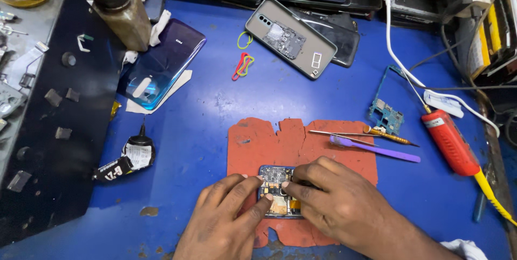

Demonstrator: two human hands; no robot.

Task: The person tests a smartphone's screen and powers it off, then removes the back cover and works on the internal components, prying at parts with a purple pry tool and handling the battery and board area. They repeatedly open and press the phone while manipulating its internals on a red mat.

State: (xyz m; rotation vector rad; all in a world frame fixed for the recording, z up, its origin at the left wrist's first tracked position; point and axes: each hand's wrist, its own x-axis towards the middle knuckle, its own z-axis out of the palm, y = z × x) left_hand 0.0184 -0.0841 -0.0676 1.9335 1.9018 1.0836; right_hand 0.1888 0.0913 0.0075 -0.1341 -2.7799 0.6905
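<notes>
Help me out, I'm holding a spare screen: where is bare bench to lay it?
Bare blue bench lies between the red mat, glue tube and blue back cover. Crowded: tools right of the mat, phones along the back.

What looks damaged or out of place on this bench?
The red mat under both hands is ragged, with notches torn from its top and bottom edges. Loose rubber bands lie on the blue table, and the adhesive tube lies crumpled on its side.
</notes>
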